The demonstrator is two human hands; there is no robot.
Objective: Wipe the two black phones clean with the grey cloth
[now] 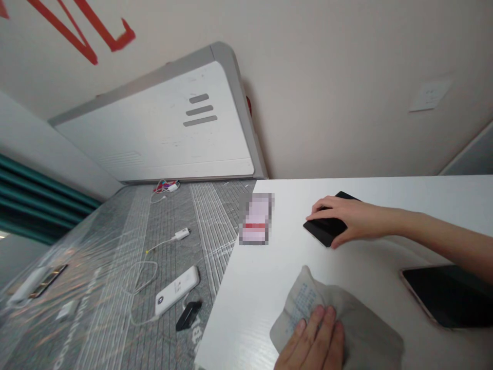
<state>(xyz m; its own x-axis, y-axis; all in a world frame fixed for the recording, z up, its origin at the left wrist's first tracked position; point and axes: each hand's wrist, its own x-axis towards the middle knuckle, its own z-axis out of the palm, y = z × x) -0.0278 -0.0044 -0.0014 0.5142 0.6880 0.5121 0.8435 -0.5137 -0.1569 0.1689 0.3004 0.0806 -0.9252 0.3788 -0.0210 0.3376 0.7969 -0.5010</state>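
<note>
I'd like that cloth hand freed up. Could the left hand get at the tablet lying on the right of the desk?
Probably yes: the left hand rests on the cloth, with bare desk between it and the tablet.

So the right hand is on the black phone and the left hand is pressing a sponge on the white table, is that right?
Not quite. In the head view the left hand presses a grey cloth, not a sponge. The right hand does rest on the black phone on the white table.

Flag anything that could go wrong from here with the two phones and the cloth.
1. The black phone under the right hand lies at an angle and could slide off the white table.
2. The left hand presses the cloth close to the table's near-left edge.
3. The right forearm crosses above the second phone and might knock it.
</note>
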